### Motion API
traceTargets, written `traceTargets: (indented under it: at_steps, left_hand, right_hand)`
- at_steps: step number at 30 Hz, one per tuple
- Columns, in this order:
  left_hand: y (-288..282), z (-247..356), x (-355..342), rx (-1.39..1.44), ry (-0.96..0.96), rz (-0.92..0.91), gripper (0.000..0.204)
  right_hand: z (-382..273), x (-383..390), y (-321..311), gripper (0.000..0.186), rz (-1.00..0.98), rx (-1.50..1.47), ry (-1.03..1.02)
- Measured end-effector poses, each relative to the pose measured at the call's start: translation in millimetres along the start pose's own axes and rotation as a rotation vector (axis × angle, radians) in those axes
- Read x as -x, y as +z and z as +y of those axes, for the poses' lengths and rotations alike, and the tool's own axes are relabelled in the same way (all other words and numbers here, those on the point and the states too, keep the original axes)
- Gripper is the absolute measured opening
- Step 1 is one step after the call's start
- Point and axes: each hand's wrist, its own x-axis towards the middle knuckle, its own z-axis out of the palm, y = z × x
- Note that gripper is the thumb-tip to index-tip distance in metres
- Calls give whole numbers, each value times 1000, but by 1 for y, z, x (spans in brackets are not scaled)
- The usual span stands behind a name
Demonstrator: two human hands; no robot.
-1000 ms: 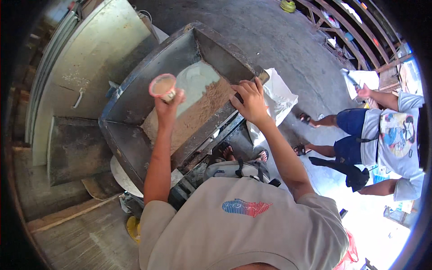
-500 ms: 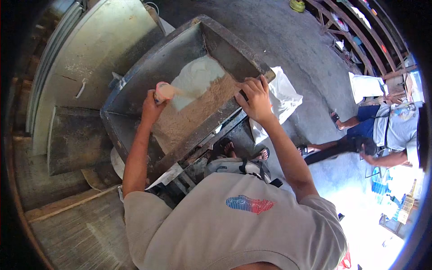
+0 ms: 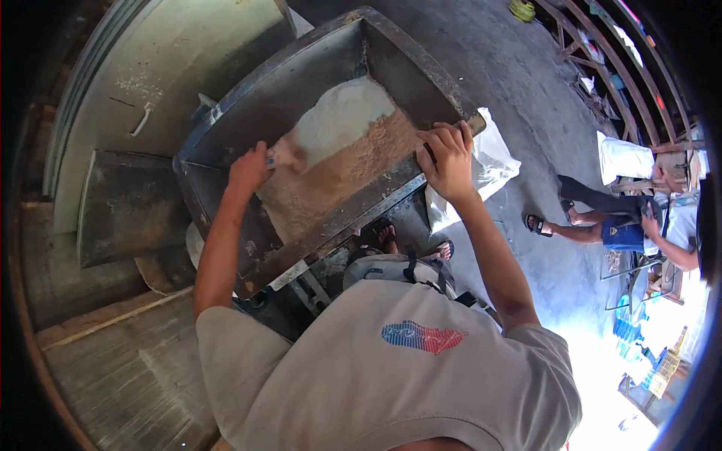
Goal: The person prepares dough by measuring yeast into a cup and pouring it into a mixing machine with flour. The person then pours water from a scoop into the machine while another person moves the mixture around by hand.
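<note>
A deep metal trough (image 3: 414,52) stands in front of me. On its floor white powder (image 3: 342,113) lies beside a wider spread of brown powder (image 3: 365,154). My left hand (image 3: 250,173) is closed around a small cup (image 3: 281,153) with a pinkish look, tilted to the right low over the powder. Brown powder shows at its mouth; the fingers hide much of the cup. My right hand (image 3: 449,161) grips the trough's near rim close to the right corner, its fingers bent over the edge.
A white sack (image 3: 492,161) lies beyond the trough's right corner. Large pale panels (image 3: 173,68) lean at the left, near a dark metal sheet (image 3: 124,207). At the right another person (image 3: 632,225) is on the concrete floor (image 3: 519,98), near wooden racks (image 3: 624,83).
My left hand has tipped the cup further and brought it lower, with brown powder now spread over part of the white. My right hand stays on the rim. The other person's limbs have shifted.
</note>
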Motion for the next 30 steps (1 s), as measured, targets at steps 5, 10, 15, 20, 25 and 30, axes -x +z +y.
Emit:
traceTargets:
  at_steps: [5,10,15,20,25,30]
  left_hand:
    - [-39,67,-35,-368,-21,-430,50]
    - [-98,95,-42,-265,15,-614,50]
    - [-75,41,-66,-72,-111,-789,51]
    - [-63,24,-77,222,-55,-583,49]
    - [-39,28,-98,336,284,-543,44]
    - [12,-9,-121,1,342,-254,39]
  right_hand:
    - [2,1,2,22,7,12,-9]
    - [8,5,0,22,2,11,10]
    - [1,5,9,21,-2,-15,2]
    - [7,7,-1,25,-19,-91,49]
    - [17,47,-21,34,99,-126,185]
    - [28,149,-52,35,16,-125,537]
